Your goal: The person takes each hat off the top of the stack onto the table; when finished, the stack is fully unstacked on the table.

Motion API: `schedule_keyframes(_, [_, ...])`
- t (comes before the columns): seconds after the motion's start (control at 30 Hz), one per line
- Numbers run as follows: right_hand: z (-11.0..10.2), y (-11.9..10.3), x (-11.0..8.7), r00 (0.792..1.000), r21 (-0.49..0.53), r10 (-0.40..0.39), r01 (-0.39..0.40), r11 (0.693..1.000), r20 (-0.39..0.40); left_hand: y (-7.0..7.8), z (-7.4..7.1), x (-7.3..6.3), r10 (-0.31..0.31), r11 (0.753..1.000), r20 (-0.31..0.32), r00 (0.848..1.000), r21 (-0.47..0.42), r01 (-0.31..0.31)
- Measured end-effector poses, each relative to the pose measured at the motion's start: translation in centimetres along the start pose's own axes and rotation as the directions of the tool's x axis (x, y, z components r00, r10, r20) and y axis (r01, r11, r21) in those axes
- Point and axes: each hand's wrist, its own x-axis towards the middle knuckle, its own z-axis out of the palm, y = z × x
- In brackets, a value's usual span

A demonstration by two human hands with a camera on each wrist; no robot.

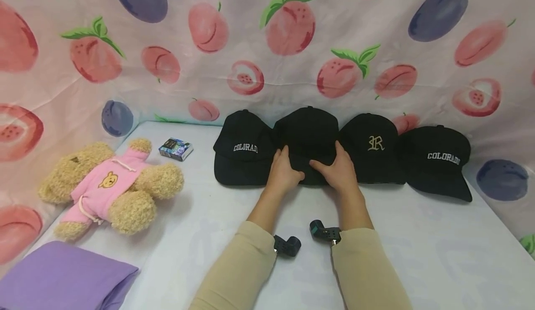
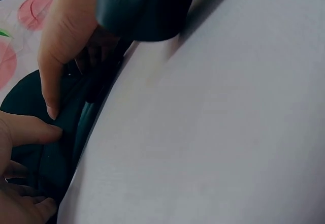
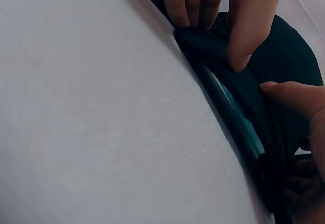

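Observation:
A plain black cap [image 1: 309, 126] sits between two caps in a row, its brim toward me. My left hand [image 1: 283, 173] grips its left side, and my right hand [image 1: 340, 171] grips the right side. Both thumbs lie over the brim, pointing at each other. In the left wrist view my left thumb [image 2: 38, 130] presses on the dark cloth while the other fingers go down along the edge. Seen from the right wrist, my right thumb [image 3: 289, 94] rests on the cap, and the brim's underside [image 3: 236, 107] shows close over the white surface.
A black COLORADO cap [image 1: 244, 150] stands at the left, a cap with a gold R [image 1: 369, 147] at the right, another COLORADO cap [image 1: 439, 159] beyond it. Leftward lie a teddy bear [image 1: 113, 180] in pink, a small patterned box [image 1: 176, 149] and folded purple cloth [image 1: 62, 277]. Fruit-print fabric [image 1: 292, 78] hangs behind.

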Motion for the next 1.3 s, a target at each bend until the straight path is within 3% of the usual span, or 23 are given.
schedule_keyframes(0.57, [-0.16, 0.23, 0.05, 0.999, 0.009, -0.003, 0.004, 1.000, -0.045, -0.10, 0.69, 0.29, 0.028, 0.999, 0.035, 0.999, 0.025, -0.028])
schedule_keyframes(1.07, [-0.07, 0.18, 0.17, 0.999, 0.026, -0.017, 0.018, 1.000, -0.052, -0.06, 0.36, 0.86, 0.029, 0.999, 0.037, 0.999, 0.037, -0.030])
schedule_keyframes(1.3, [-0.24, 0.08, 0.15, 0.990, 0.076, -0.038, 0.049, 0.996, -0.139, -0.04, 0.06, 0.53, 0.048, 0.997, 0.068, 0.996, 0.062, -0.053])
